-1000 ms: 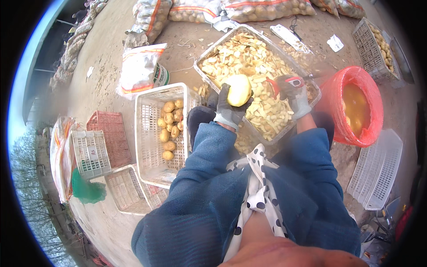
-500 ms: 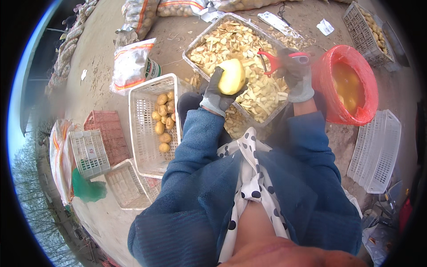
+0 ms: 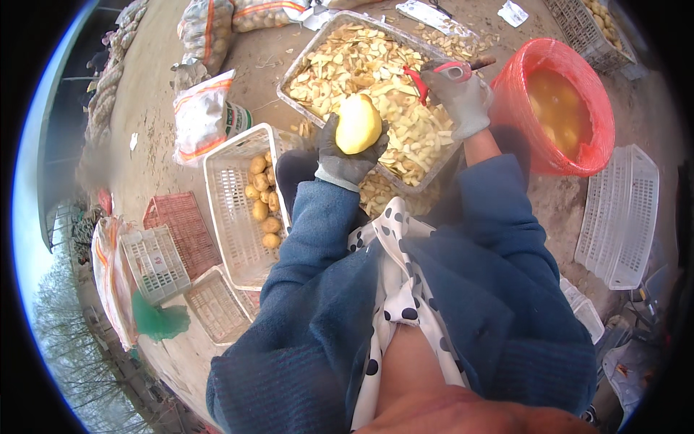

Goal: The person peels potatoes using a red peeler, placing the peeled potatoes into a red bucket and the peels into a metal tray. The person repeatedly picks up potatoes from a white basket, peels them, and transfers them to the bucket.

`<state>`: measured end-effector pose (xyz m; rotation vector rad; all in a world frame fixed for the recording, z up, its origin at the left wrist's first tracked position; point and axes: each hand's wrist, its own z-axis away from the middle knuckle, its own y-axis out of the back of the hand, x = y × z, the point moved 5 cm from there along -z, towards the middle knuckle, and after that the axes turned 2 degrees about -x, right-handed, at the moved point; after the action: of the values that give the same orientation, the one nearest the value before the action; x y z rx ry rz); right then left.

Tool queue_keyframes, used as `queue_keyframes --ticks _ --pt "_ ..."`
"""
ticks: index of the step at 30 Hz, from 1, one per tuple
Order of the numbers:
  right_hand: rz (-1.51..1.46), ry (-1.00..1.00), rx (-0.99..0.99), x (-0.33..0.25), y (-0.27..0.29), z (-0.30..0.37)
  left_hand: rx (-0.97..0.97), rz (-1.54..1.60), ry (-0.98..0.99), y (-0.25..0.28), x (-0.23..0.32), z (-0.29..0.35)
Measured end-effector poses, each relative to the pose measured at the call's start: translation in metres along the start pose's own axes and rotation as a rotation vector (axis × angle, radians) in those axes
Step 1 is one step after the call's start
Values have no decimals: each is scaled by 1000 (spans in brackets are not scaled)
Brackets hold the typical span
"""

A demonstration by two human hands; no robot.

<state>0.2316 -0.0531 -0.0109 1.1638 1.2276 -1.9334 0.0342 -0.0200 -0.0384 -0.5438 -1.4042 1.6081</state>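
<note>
A large peeled yellow potato (image 3: 358, 124) rests in my left hand (image 3: 343, 162), whose gloved fingers curl round it from below. My right hand (image 3: 463, 101), in a grey glove, is closed on a red-handled peeler (image 3: 421, 85), held to the right of the potato and apart from it. Both hands are over the near part of a shallow pale crate (image 3: 295, 100), which is heaped with potato peelings (image 3: 361, 58). At my left, unpeeled potatoes (image 3: 260, 189) lie in a white plastic basket (image 3: 246, 253).
To the right stands a red-lined bucket (image 3: 506, 108) with potatoes in yellowish water. Stacked white baskets (image 3: 620, 217) lie near it. Filled potato sacks (image 3: 206, 32) sit at the far left, with a crate of potatoes (image 3: 578, 32) at the far right. More baskets (image 3: 182, 231) are at lower left.
The right hand and peeler have shifted slightly up and left in view. The potato in my left hand now sits more upright and a little further left. The whole view has tilted slightly.
</note>
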Motion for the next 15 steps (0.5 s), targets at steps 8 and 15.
queue_keyframes --ticks 8,15 --pt "-9 42 -251 -5 -19 2 -82 -69 139 7 -22 -5" --pt "120 -7 34 -10 -6 2 -42 -153 -39 -8 -10 -9"
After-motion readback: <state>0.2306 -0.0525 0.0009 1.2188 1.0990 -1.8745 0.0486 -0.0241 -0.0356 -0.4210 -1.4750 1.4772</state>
